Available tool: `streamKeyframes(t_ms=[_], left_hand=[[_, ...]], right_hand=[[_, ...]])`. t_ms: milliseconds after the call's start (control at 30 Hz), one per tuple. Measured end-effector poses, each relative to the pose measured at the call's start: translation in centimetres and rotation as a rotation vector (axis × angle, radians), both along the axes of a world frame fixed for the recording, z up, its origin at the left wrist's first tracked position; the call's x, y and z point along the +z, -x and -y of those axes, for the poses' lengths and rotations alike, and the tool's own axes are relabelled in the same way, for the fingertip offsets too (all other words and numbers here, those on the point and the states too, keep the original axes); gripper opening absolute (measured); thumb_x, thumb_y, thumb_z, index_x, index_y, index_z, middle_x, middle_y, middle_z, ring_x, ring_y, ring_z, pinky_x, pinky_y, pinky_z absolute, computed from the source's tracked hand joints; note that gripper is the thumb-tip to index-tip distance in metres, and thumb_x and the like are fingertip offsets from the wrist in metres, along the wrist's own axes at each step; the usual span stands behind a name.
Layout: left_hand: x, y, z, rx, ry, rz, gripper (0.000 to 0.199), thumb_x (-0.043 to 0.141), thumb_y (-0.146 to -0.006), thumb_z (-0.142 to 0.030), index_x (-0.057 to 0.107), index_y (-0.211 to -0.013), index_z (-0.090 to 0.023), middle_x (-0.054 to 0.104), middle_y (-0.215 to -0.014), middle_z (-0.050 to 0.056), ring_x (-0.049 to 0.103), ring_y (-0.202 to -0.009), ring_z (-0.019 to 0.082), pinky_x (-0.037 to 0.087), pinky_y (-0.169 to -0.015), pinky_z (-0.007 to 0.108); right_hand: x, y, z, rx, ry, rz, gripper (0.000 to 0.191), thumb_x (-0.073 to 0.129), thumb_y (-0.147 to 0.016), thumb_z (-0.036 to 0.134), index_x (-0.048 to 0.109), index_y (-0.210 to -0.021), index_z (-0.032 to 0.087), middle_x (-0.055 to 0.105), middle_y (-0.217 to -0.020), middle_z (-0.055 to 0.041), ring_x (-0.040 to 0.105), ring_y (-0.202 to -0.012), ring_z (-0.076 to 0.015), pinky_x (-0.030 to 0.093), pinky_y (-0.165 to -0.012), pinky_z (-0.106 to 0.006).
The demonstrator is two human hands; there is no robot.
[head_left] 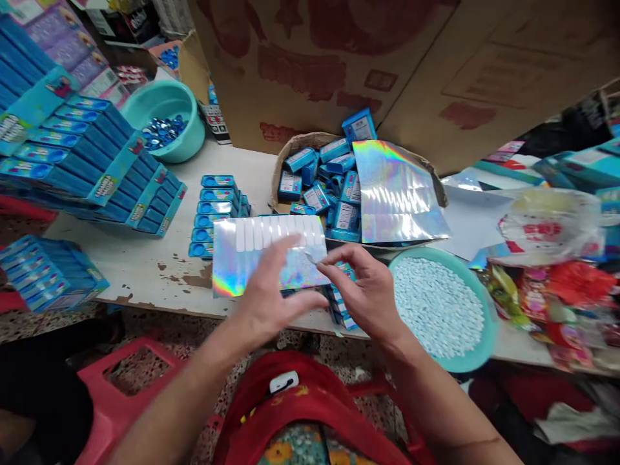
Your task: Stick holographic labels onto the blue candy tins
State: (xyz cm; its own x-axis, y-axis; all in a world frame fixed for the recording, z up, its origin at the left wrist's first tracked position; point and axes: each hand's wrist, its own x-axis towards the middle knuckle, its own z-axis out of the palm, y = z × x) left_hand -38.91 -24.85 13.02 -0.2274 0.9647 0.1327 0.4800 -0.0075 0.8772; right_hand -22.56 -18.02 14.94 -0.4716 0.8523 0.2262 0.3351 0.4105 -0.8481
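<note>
A shiny rainbow-silver sticker sheet (pixel 225 258) lies near the table's front edge, with a row of white strip-shaped patches along its upper part. Over it hovers my left hand (pixel 271 290), thumb and fingers spread, slightly blurred and holding nothing I can see. At the sheet's right end, my right hand (pixel 365 290) pinches a small silvery sticker (pixel 310 258) between thumb and forefinger. Partly hidden under that hand are small blue boxes (pixel 346 318). Another group of blue boxes (pixel 213 213) stands in rows left of the sheet.
Behind the sheet, a cut-down carton (pixel 310 137) holds loose blue boxes and a second shiny sheet (pixel 400 200). On the right sits a basin (pixel 490 323) of pale blue pellets. A turquoise tub (pixel 188 132) and stacked display boxes (pixel 116 174) occupy the left. A large cardboard box (pixel 368 58) stands behind.
</note>
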Motion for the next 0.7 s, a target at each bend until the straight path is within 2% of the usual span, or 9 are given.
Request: streamKeyframes(t_ms=[67, 133, 167, 267, 367, 467, 567, 633, 700], left_hand=[[-0.6, -5.0, 1.1, -0.148, 0.179, 0.188, 0.019, 0.051, -0.084, -0.035, 0.058, -0.095, -0.021, 0.064, -0.088, 0.002, 0.058, -0.083, 0.016, 0.046, -0.074, 0.027], [-2.9, -8.8, 1.7, -0.192, 0.348, 0.336, 0.016, 0.046, -0.087, -0.031, 0.057, -0.084, -0.02, 0.059, -0.068, -0.002, 0.055, -0.065, 0.013, 0.044, -0.063, 0.024], [-4.4, -10.1, 1.8, -0.18, 0.399, 0.368, 0.015, 0.047, -0.086, -0.03, 0.056, -0.08, -0.019, 0.057, -0.066, -0.002, 0.054, -0.063, 0.012, 0.042, -0.061, 0.023], [-9.2, -12.1, 1.6, -0.141, 0.401, 0.377, 0.009, 0.057, -0.077, -0.026, 0.058, -0.074, -0.017, 0.059, -0.079, 0.001, 0.055, -0.077, 0.014, 0.042, -0.069, 0.023], [-12.4, -12.7, 1.2, -0.154, 0.459, 0.567, 0.009, 0.06, -0.071, -0.023, 0.056, -0.073, -0.016, 0.06, -0.076, 0.001, 0.057, -0.076, 0.014, 0.044, -0.071, 0.025], [-13.6, -12.9, 0.8, -0.178, 0.558, 0.751, 0.012, 0.061, -0.07, -0.022, 0.051, -0.075, -0.016, 0.058, -0.066, -0.002, 0.057, -0.063, 0.012, 0.044, -0.065, 0.024], [-13.8, -12.6, 0.8, -0.154, 0.585, 0.716, 0.013, 0.057, -0.07, -0.019, 0.051, -0.082, -0.017, 0.057, -0.066, -0.003, 0.056, -0.059, 0.011, 0.043, -0.061, 0.024], [-13.6, -12.3, 1.0, -0.114, 0.571, 0.645, 0.023, 0.055, -0.068, -0.015, 0.053, -0.091, -0.017, 0.06, -0.077, 0.0, 0.058, -0.068, 0.012, 0.044, -0.064, 0.024], [-13.3, -12.0, 1.1, -0.139, 0.517, 0.651, 0.046, 0.056, -0.065, -0.011, 0.053, -0.109, -0.019, 0.061, -0.102, 0.005, 0.059, -0.09, 0.016, 0.045, -0.072, 0.025]], right_hand=[[-0.8, -3.9, 1.3, -0.045, 0.104, 0.051, 0.005, 0.061, -0.083, 0.023, 0.06, -0.078, 0.021, 0.062, -0.076, 0.0024, 0.057, -0.073, -0.0124, 0.042, -0.07, -0.026], [-2.8, -7.1, 2.5, -0.107, 0.225, 0.091, 0.007, 0.061, -0.083, 0.026, 0.061, -0.078, 0.021, 0.062, -0.076, 0.002, 0.057, -0.073, -0.0129, 0.043, -0.07, -0.026], [-4.0, -8.4, 3.0, -0.14, 0.287, 0.101, 0.009, 0.061, -0.082, 0.028, 0.061, -0.078, 0.02, 0.063, -0.075, 0.0017, 0.057, -0.072, -0.0133, 0.043, -0.07, -0.026], [-7.8, -10.8, 4.0, -0.218, 0.435, 0.099, 0.013, 0.062, -0.081, 0.032, 0.06, -0.076, 0.019, 0.063, -0.073, 0.0011, 0.057, -0.07, -0.0143, 0.044, -0.069, -0.027], [-10.1, -11.7, 3.9, -0.27, 0.469, 0.096, 0.015, 0.063, -0.079, 0.033, 0.06, -0.076, 0.019, 0.064, -0.074, 0.0005, 0.058, -0.071, -0.015, 0.044, -0.069, -0.027], [-11.0, -12.2, 3.1, -0.302, 0.49, 0.057, 0.015, 0.062, -0.079, 0.034, 0.06, -0.076, 0.019, 0.065, -0.074, -0.0001, 0.059, -0.07, -0.0156, 0.045, -0.069, -0.028], [-11.4, -12.5, 2.3, -0.335, 0.512, -0.007, 0.017, 0.063, -0.077, 0.035, 0.059, -0.076, 0.019, 0.064, -0.072, -0.0001, 0.058, -0.068, -0.0155, 0.045, -0.066, -0.028], [-11.6, -12.7, 2.0, -0.343, 0.516, -0.025, 0.018, 0.065, -0.075, 0.036, 0.059, -0.076, 0.019, 0.063, -0.072, -0.0001, 0.057, -0.067, -0.0153, 0.044, -0.065, -0.028], [-11.6, -12.6, 2.0, -0.324, 0.532, -0.035, 0.018, 0.066, -0.075, 0.036, 0.059, -0.076, 0.019, 0.062, -0.072, 0.0, 0.056, -0.067, -0.0151, 0.044, -0.065, -0.028]])
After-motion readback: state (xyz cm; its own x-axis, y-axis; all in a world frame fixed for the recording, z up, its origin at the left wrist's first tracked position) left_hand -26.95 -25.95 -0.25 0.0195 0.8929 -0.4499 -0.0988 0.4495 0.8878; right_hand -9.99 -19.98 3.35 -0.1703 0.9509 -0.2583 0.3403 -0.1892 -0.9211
